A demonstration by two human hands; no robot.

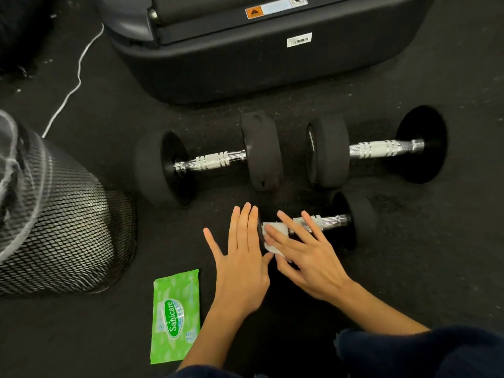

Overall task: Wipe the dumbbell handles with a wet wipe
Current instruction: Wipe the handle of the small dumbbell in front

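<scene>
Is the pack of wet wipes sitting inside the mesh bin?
No, the green wipes pack lies flat on the floor, beside the mesh bin and apart from it.

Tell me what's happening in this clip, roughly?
A person is cleaning dumbbells on a dark gym floor. The right hand presses a white wipe against the handle of the nearest small dumbbell, while the left hand lies flat on its near end. Two larger dumbbells lie behind, untouched. A green wipe pack lies beside the left forearm.
</scene>
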